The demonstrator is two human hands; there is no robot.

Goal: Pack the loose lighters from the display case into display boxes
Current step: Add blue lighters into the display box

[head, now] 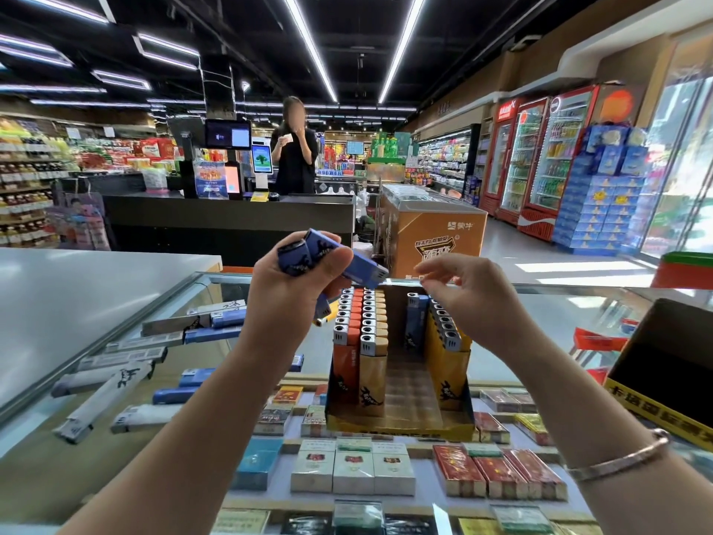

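Observation:
A yellow display box (401, 424) stands on the glass display case (185, 287). Orange and tan lighters (359, 334) fill its left rows, yellow lighters (447, 334) line its right side, and a blue lighter (414, 322) stands at the back of the empty middle lane. My left hand (293, 279) grips a bunch of blue lighters (339, 256) above the box's left edge. My right hand (470, 295) hovers over the box's right rear with fingers loosely spread, holding nothing.
Loose white and blue lighters (154, 364) lie on the glass at the left. Cigarette packs (353, 471) show under the glass. A dark open carton (667, 372) sits at the right. A person (294, 148) stands behind the checkout counter (231, 214) beyond.

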